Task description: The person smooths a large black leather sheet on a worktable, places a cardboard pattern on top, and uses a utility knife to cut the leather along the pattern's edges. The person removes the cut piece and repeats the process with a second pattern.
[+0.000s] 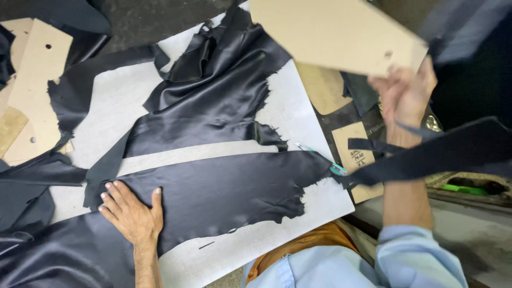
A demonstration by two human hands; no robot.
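Dark navy leather hide (213,133), glossy and ragged-edged, spread across most of the table (112,106), a pale grey cutting board under it. Split into two broad pieces: an upper one crumpled toward the far edge, a lower one lying flat nearer the body, a bare strip of board between them. More dark leather heaped at the near left corner and along the left side.

Large tan cardboard pattern (336,32) raised in the air at upper right, tilted, a small hole near its right corner. Pinched at its lower right edge by the right hand (405,101), grip closed on the board; the same hand possibly also catching a long dark leather strip (426,154) that crosses the wrist, though blur there makes that hard to tell.

Second stack of tan cardboard patterns (32,85) lying at the far left, partly under leather. Smaller cardboard pieces (357,154) past the table's right edge, one handwritten.

Left hand (130,210) pressed flat on the lower leather piece near its left end, fingers spread wide, palm down, gripping nothing.

Slim teal-handled tool (320,157) resting on the board just off the right tip of the lower piece.
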